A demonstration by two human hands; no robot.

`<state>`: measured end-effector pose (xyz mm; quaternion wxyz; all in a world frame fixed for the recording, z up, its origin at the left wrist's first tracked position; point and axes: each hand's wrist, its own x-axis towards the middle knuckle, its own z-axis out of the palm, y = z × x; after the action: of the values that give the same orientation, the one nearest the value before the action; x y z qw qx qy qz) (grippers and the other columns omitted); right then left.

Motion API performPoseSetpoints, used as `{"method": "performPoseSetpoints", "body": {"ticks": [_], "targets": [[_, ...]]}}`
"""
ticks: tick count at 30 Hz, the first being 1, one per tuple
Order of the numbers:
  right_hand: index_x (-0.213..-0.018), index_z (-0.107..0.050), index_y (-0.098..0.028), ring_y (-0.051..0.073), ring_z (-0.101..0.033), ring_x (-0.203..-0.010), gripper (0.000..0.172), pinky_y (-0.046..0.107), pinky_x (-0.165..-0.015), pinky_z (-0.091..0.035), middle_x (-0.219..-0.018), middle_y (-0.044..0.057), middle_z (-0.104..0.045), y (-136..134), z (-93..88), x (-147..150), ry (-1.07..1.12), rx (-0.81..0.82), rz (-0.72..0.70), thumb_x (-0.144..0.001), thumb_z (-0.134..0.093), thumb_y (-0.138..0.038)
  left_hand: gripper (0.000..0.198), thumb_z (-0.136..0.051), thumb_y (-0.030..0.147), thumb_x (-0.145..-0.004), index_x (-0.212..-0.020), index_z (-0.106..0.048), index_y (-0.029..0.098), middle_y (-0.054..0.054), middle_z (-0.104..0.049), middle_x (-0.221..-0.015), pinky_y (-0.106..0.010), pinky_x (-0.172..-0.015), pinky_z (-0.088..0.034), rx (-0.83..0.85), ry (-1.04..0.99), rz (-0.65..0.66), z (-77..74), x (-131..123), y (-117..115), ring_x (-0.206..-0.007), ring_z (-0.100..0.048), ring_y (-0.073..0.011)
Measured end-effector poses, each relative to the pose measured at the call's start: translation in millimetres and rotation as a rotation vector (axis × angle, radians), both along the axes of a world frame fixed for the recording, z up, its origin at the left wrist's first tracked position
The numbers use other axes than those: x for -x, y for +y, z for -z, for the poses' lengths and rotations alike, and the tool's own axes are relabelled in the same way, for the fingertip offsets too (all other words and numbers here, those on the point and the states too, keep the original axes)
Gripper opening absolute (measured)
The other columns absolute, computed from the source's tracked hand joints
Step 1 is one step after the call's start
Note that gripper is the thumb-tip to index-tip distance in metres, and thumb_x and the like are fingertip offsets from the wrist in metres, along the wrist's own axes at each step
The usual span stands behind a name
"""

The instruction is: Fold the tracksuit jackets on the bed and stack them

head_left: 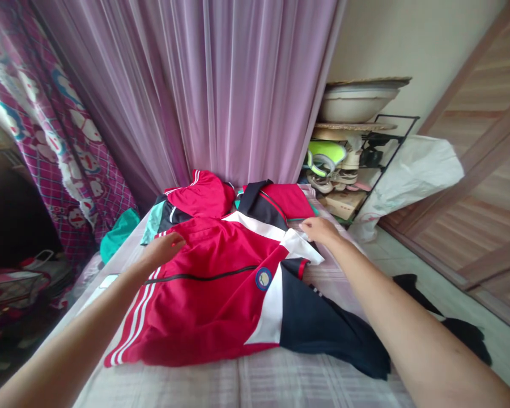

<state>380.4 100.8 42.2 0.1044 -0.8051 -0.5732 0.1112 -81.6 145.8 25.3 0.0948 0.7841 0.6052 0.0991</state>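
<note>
A red track jacket (208, 294) with white stripes, black and white panels and a round badge lies spread on the bed (238, 385). My left hand (164, 248) rests on the jacket's upper left shoulder, fingers curled against the fabric. My right hand (318, 229) pinches the white fabric at the jacket's upper right, near the collar. Behind it lie folded red garments (204, 195) and a red and black folded piece (280, 201).
Pink curtains (221, 85) hang behind the bed. A patterned curtain (55, 136) hangs at left. A black rack (357, 164) with shoes and a basin stands at right, beside a white bag (412, 175). Dark cloth (450, 317) lies on the floor.
</note>
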Motion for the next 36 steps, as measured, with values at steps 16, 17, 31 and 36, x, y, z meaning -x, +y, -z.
{"method": "performPoseSetpoints", "body": {"ticks": [16, 17, 31, 36], "targets": [[-0.111, -0.068, -0.017, 0.019, -0.070, -0.079, 0.035, 0.024, -0.066, -0.047, -0.084, 0.007, -0.076, 93, 45.6, 5, 0.109, -0.192, 0.168, -0.095, -0.041, -0.031, 0.033, -0.052, 0.039, -0.082, -0.099, -0.071, 0.018, -0.010, -0.073, -0.078, -0.036, -0.068, -0.054, -0.104, 0.093, -0.237, 26.6, 34, 103, -0.078, -0.071, -0.0303], [-0.114, -0.067, -0.017, 0.020, -0.070, -0.085, 0.036, 0.025, -0.069, -0.048, -0.091, 0.009, -0.076, 94, 47.1, 3, 0.082, -0.247, 0.202, -0.096, -0.039, -0.031, 0.035, -0.049, 0.039, -0.085, -0.103, -0.070, 0.017, -0.012, -0.073, -0.086, -0.038, -0.072, -0.054, -0.165, 0.085, -0.280, 23.4, 33, 103, -0.086, -0.071, -0.0317], [-0.125, -0.062, -0.019, 0.023, -0.064, -0.113, 0.040, 0.032, -0.096, -0.047, -0.129, 0.010, -0.066, 30, 43.2, -26, 0.046, -0.180, 0.053, -0.090, -0.052, -0.033, 0.047, -0.052, 0.041, -0.088, -0.132, -0.057, 0.024, -0.013, -0.040, -0.153, -0.048, -0.106, -0.046, -0.371, -0.044, 0.052, 86.6, -1, -9, -0.135, -0.048, -0.0328], [-0.129, -0.061, -0.016, 0.027, -0.062, -0.117, 0.052, 0.032, -0.092, -0.049, -0.130, 0.014, -0.065, -20, 50.5, -42, 0.013, 0.024, 0.106, -0.088, -0.055, -0.049, 0.045, -0.047, 0.048, -0.092, -0.125, -0.066, 0.025, -0.012, -0.052, -0.146, -0.050, -0.109, -0.042, -0.296, 0.042, 0.201, 97.3, -5, -60, -0.131, -0.052, -0.0317]]}}
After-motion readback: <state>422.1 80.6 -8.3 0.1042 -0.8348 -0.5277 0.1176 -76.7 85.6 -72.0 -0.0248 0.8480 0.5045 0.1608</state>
